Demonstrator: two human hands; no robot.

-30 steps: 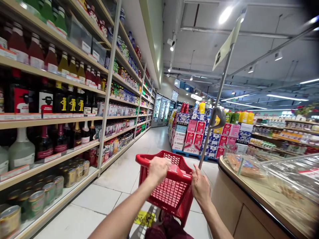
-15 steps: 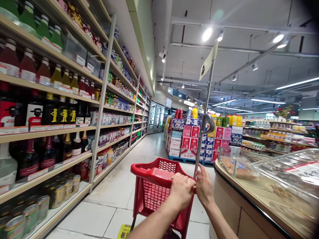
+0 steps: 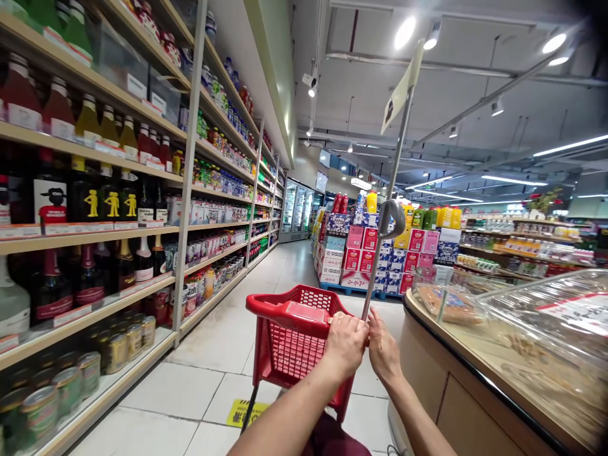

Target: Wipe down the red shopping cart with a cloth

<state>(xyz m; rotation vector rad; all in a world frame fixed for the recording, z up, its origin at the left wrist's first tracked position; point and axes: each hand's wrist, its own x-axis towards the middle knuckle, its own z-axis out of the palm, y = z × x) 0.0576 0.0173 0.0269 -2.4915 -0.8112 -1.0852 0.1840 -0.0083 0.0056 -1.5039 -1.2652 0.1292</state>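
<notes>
Clamped on right end of handle (image 3: 273, 308) of red cart (image 3: 289, 346) with left fingers (image 3: 354, 323); raised just beside, below tilted pole (image 3: 377, 259), with right fingers (image 3: 375, 323), cannot tell whether gripping; mainly ahead and leftward of both, with handle's long axis crosswise.

At left, shelves (image 3: 28, 246) are lined with bottles (image 3: 110, 201) and cans (image 3: 66, 387). At lower centre, a red shopping cart (image 3: 294, 345) is borne by the tiled floor (image 3: 166, 389); right of centre, cartons (image 3: 354, 258) are stacked on a blue pallet (image 3: 341, 288). At lower right, a counter (image 3: 475, 411) is topped with clear covers (image 3: 546, 329).
</notes>
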